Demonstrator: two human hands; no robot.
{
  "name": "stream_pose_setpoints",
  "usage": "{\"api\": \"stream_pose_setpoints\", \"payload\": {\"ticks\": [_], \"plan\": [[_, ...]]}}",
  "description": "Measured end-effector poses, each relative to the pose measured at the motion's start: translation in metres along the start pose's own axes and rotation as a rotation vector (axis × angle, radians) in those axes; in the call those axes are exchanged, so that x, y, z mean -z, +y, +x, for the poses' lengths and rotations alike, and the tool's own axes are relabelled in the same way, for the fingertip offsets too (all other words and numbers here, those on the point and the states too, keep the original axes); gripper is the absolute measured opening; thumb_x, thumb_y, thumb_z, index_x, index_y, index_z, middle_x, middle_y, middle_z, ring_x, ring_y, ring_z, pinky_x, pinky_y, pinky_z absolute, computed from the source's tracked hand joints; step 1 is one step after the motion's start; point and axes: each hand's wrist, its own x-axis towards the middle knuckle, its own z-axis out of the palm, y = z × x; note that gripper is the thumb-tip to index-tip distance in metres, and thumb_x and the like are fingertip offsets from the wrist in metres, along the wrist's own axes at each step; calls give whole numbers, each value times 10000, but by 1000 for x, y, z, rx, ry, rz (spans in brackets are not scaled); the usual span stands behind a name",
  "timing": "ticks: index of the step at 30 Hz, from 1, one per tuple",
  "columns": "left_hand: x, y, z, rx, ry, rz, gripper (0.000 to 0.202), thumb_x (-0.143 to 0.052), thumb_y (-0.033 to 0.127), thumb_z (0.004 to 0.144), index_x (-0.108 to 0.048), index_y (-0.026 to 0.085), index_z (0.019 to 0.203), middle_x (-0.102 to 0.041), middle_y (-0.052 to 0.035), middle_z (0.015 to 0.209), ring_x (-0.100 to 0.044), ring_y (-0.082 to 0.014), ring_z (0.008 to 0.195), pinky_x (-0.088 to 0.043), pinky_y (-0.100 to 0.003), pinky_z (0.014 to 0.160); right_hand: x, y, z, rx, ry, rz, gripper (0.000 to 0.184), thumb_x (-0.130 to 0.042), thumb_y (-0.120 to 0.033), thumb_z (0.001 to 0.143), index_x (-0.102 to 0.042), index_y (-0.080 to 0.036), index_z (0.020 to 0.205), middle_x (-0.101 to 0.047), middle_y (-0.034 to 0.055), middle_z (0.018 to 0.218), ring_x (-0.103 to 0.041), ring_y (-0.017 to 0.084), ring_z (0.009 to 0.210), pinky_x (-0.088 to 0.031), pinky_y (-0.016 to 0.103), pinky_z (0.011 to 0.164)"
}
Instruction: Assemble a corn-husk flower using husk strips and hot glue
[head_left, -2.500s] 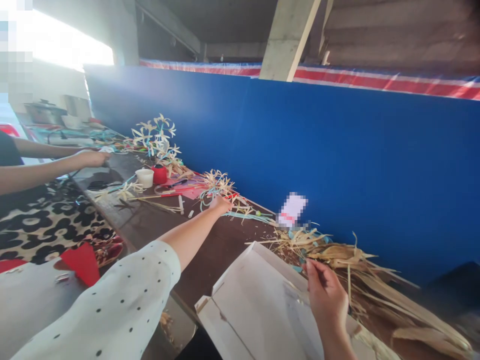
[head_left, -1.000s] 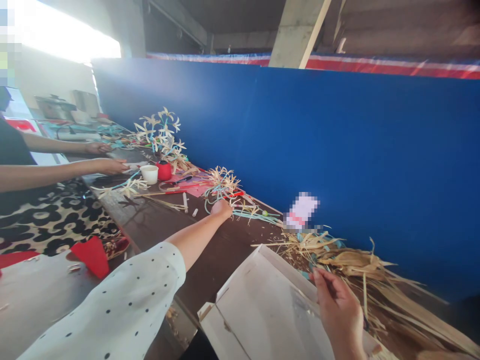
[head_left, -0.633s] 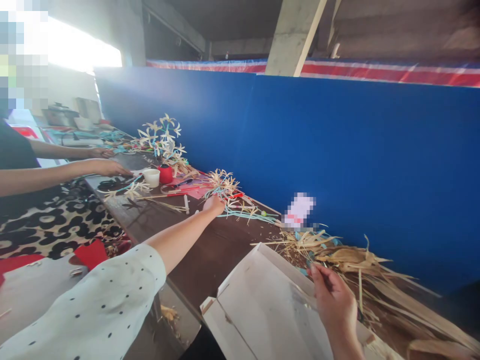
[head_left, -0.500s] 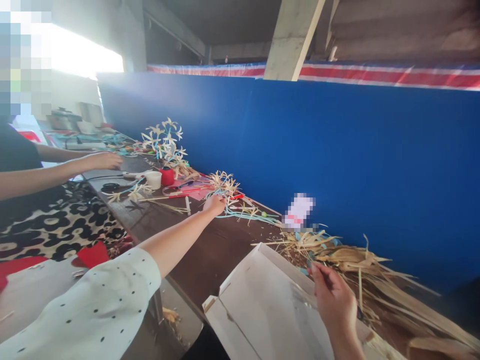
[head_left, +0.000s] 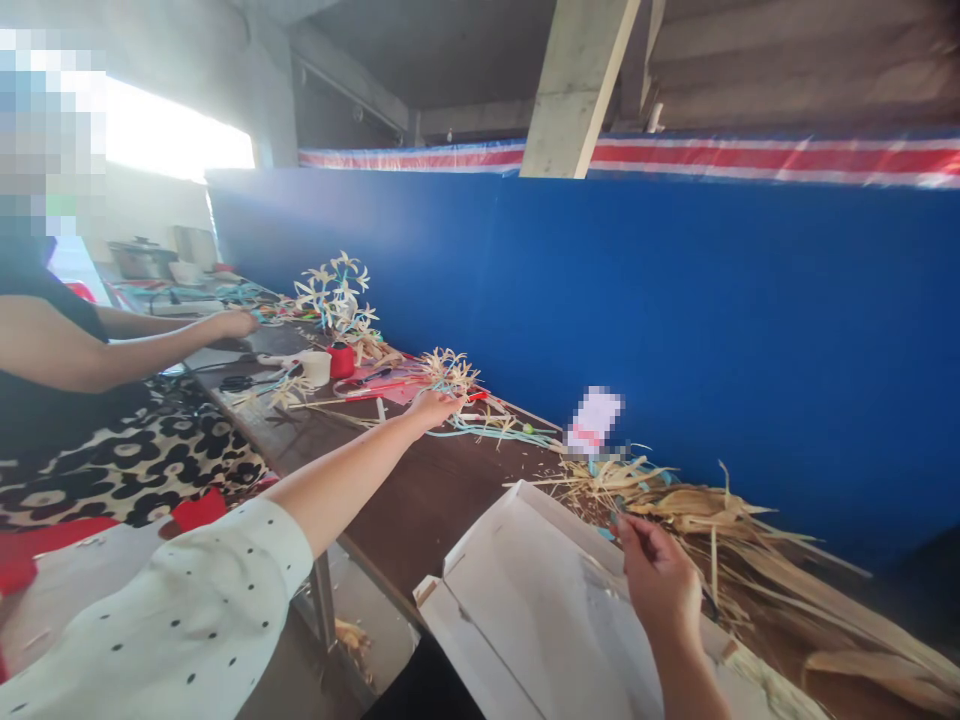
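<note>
My left hand (head_left: 437, 410) reaches far across the brown table to a bunch of pale dried-husk flowers (head_left: 448, 370) with light-blue stems (head_left: 499, 432). Its fingertips are beside a red, pen-like stick (head_left: 476, 396); whether they grip anything is too small to tell. My right hand (head_left: 664, 572) is closed in a pinch above the right edge of an open white cardboard box (head_left: 536, 590). Something small and dark bluish shows at its fingertips, its kind unclear. Behind that hand lies a heap of dried husk strips (head_left: 697, 505).
At left, another person's hand (head_left: 238, 324) works over the table. A taller husk-flower spray (head_left: 337, 290), red thread spool (head_left: 341, 360), white cup (head_left: 315, 368) and black scissors (head_left: 236, 383) stand or lie farther along. A blue partition (head_left: 675, 300) borders the back.
My left hand has shifted slightly right, its fingertips nearer the red stick. My right hand stays in its pinch over the box. The other person's hand has changed position slightly.
</note>
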Motion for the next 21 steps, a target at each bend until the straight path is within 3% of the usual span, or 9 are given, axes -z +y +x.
{"api": "stream_pose_setpoints", "payload": {"ticks": [4,8,11,15,18,21], "plan": [[2,-8,0,28,-131,-166,352,-697,366,650,-641,142,916,-678,-57,833,-609,-129,721,-468,-193,601,-1,-1,0,-1,-11,17,443,-564,-571,697,-659,-159,830,-680,80,727,-575,187,570,-434,278,551],[-3,-12,-3,52,-198,-262,306,-611,291,754,-609,133,1016,-674,-83,943,-628,-112,730,-485,-189,621,-1,1,1,-5,-24,25,422,-569,-555,703,-654,-165,840,-682,75,741,-583,189,592,-437,277,567],[-7,-13,-7,83,-262,-310,339,-505,397,827,-610,121,993,-672,-109,980,-643,-118,758,-500,-195,644,-1,4,1,-11,-36,35,414,-571,-543,707,-650,-164,853,-685,81,764,-595,198,616,-445,283,579],[-12,-17,-7,121,-322,-326,606,-406,642,773,-617,111,975,-669,-151,988,-649,-167,823,-513,-223,664,-2,6,2,-25,-49,23,398,-575,-533,705,-649,-170,851,-687,79,770,-611,210,660,-457,291,618],[-15,-20,-4,148,-362,-302,764,-365,760,683,-590,141,1069,-631,-162,1091,-643,-204,873,-522,-242,662,-2,5,3,-17,-54,38,401,-579,-534,700,-650,-168,848,-687,81,760,-624,221,692,-466,299,656],[-15,-20,-5,133,-382,-290,850,-377,793,632,-476,212,1244,-486,-158,1298,-648,-220,862,-532,-258,640,-2,3,2,-12,-48,37,410,-579,-538,696,-650,-162,843,-687,86,752,-628,227,702,-469,305,675]]}}
